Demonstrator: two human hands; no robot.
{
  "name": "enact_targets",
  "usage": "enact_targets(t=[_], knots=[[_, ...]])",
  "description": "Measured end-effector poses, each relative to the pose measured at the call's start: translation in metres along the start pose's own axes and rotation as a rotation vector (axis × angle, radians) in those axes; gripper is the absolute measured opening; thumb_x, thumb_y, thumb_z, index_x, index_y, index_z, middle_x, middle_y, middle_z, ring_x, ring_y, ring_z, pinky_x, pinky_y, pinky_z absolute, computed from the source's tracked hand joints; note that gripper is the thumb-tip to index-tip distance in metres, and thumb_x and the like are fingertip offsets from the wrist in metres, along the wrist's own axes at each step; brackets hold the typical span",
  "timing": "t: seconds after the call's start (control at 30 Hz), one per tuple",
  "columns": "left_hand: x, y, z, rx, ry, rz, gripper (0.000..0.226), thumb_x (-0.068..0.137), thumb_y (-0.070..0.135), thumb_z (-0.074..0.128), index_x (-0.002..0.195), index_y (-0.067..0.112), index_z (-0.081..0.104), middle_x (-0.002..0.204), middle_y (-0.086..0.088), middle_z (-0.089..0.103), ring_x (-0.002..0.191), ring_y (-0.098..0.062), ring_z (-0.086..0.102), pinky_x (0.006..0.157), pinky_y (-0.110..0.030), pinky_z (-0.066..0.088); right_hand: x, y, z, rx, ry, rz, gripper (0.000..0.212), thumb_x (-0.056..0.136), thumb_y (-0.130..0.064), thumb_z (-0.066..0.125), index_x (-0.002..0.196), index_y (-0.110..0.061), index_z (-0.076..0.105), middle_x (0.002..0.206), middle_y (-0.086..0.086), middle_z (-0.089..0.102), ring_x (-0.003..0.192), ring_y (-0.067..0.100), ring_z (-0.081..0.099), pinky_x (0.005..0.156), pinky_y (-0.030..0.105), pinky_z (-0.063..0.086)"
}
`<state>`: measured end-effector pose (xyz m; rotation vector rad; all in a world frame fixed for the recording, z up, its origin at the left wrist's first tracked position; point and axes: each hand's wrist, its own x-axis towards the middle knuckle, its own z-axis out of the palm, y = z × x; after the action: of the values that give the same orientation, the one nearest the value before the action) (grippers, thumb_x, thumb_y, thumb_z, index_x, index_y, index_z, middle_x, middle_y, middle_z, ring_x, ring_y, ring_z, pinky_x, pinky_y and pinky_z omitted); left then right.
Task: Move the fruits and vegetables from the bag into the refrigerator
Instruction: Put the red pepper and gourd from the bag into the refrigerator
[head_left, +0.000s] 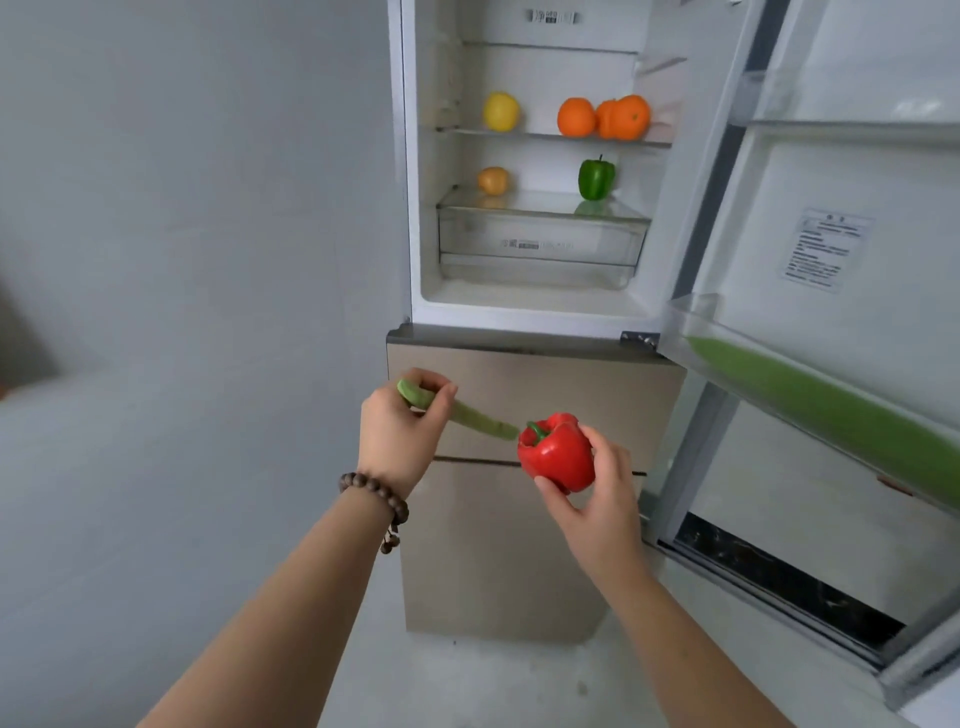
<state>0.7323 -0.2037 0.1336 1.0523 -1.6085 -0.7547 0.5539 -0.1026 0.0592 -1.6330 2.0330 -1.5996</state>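
Observation:
My left hand (402, 431) grips a long pale green vegetable (475, 418) that slants down to the right. A red bell pepper (558, 457) sits in the fingers of my right hand (597, 499). Both hands are in front of the refrigerator's lower beige doors (545, 384), below the open upper compartment (535, 301). Inside, a yellow fruit (501, 111) and oranges (605, 117) lie on a glass shelf. A small yellowish item (492, 180) and a green bell pepper (596, 178) rest one shelf lower. The bag is out of view.
A clear drawer (540, 249) sits under the lower shelf. The open fridge door (831, 234) swings out on the right, with a long green item (831, 410) in its clear door bin. A plain grey wall (208, 208) fills the left side.

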Motion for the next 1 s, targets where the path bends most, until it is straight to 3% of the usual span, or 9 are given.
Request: enact_targets(t=[0.07, 0.27, 0.4, 0.5, 0.63, 0.73, 0.83, 1.0], knots=[[0.046, -0.007, 0.01, -0.021, -0.009, 0.008, 0.012, 0.086, 0.023, 0.065, 0.075, 0.02, 0.067, 0.066, 0.002, 0.066, 0.062, -0.014, 0.059, 0.056, -0.024, 0.047, 0.045, 0.007, 0.016, -0.016, 0.004, -0.01, 0.07, 0.074, -0.032, 0.075, 0.133, -0.026, 0.039, 0.127, 0.0, 0.041, 0.102, 0.013, 0.053, 0.076, 0.006, 0.041], [0.157, -0.009, 0.04, -0.069, -0.03, 0.058, 0.012, 0.087, 0.024, 0.064, 0.075, 0.021, 0.067, 0.072, 0.005, 0.066, 0.062, -0.005, 0.06, 0.051, -0.01, 0.043, 0.156, 0.016, 0.032, -0.026, 0.099, -0.039, 0.069, 0.074, -0.033, 0.076, 0.132, -0.029, 0.039, 0.129, -0.007, 0.041, 0.101, 0.0, 0.05, 0.076, 0.006, 0.042], [0.218, -0.009, 0.071, -0.115, -0.064, 0.082, 0.011, 0.086, 0.026, 0.065, 0.078, 0.02, 0.068, 0.077, 0.001, 0.069, 0.074, -0.019, 0.067, 0.065, -0.028, 0.055, 0.225, 0.03, 0.035, -0.061, 0.184, -0.061, 0.069, 0.073, -0.033, 0.077, 0.132, -0.025, 0.04, 0.129, -0.002, 0.044, 0.105, 0.008, 0.049, 0.08, 0.008, 0.04], [0.258, -0.01, 0.094, -0.113, -0.059, 0.125, 0.012, 0.086, 0.025, 0.065, 0.076, 0.02, 0.068, 0.075, -0.003, 0.069, 0.072, -0.025, 0.066, 0.065, -0.041, 0.056, 0.282, 0.041, 0.038, -0.086, 0.231, -0.069, 0.069, 0.074, -0.037, 0.075, 0.133, -0.027, 0.039, 0.131, -0.003, 0.046, 0.108, 0.006, 0.047, 0.08, 0.007, 0.037], [0.309, -0.013, 0.126, -0.083, -0.029, 0.202, 0.013, 0.085, 0.027, 0.066, 0.073, 0.025, 0.066, 0.068, 0.0, 0.069, 0.069, -0.02, 0.066, 0.065, -0.039, 0.056, 0.36, 0.053, 0.042, -0.07, 0.33, -0.088, 0.068, 0.075, -0.041, 0.073, 0.133, -0.026, 0.04, 0.129, -0.002, 0.05, 0.109, 0.008, 0.049, 0.083, 0.008, 0.036], [0.346, -0.014, 0.153, -0.09, -0.011, 0.229, 0.012, 0.085, 0.024, 0.066, 0.073, 0.023, 0.066, 0.069, 0.0, 0.069, 0.069, -0.021, 0.066, 0.065, -0.033, 0.054, 0.42, 0.063, 0.046, -0.021, 0.412, -0.107, 0.068, 0.075, -0.042, 0.073, 0.132, -0.026, 0.041, 0.128, -0.002, 0.051, 0.11, 0.013, 0.052, 0.087, 0.022, 0.043], [0.382, -0.012, 0.182, -0.127, -0.021, 0.247, 0.009, 0.084, 0.022, 0.068, 0.076, 0.018, 0.068, 0.071, -0.005, 0.07, 0.069, -0.025, 0.066, 0.069, -0.041, 0.055, 0.476, 0.076, 0.049, -0.017, 0.476, -0.1, 0.064, 0.073, -0.04, 0.073, 0.127, -0.021, 0.045, 0.122, 0.001, 0.056, 0.105, 0.019, 0.056, 0.083, 0.029, 0.046], [0.429, -0.008, 0.215, -0.175, -0.073, 0.28, 0.01, 0.084, 0.021, 0.068, 0.077, 0.015, 0.07, 0.075, 0.0, 0.071, 0.072, -0.023, 0.067, 0.072, -0.043, 0.056, 0.544, 0.097, 0.048, -0.049, 0.427, -0.031, 0.062, 0.071, -0.036, 0.075, 0.123, -0.019, 0.046, 0.117, 0.004, 0.059, 0.097, 0.021, 0.058, 0.077, 0.029, 0.045]])
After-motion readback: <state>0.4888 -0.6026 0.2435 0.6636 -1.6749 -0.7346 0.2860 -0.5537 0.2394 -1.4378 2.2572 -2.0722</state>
